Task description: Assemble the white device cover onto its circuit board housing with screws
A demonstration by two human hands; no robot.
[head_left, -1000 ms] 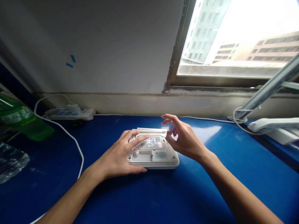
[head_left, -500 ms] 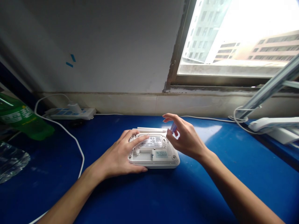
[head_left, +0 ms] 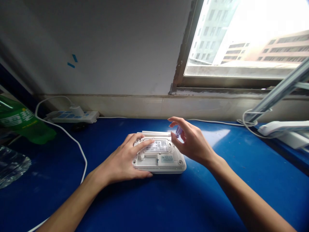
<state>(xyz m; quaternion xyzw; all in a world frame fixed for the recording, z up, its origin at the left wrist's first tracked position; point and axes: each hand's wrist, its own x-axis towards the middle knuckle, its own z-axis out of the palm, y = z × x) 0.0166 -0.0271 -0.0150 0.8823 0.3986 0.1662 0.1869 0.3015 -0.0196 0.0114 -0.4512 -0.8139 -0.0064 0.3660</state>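
1. Containers first: I count two, both cut off by the left edge of the frame. There's a green soda bottle [head_left: 26, 125] with white lettering at mid-left, and a clear plastic bottle [head_left: 13, 166] just below it. Can't tell how full either one is, sorry.
2. The main thing is one white router [head_left: 147, 168], bottom side up on the blue tabletop [head_left: 154, 206], pretty much at the centre of the frame, a bit low. It's got two labels: a big printed label [head_left: 160, 145] up top and a smaller pale label [head_left: 167, 159] below it.
3. Left hand [head_left: 122, 159]: spread wide and gripping the router's left end. Thumb runs along the near edge, and the index fingertip is over the big label.
4. Right hand [head_left: 193, 138]: fingers curled into a narrow pinch on one small see-through purple piece [head_left: 178, 131], by the router's upper right corner. Its lower end is behind the thumb, so no idea if it's touching the router.
5. Other counts: one power strip [head_left: 90, 117] left of centre with one white plug [head_left: 77, 111] showing, two blue tape strips [head_left: 71, 65] at upper left, one window [head_left: 243, 72] at upper right.
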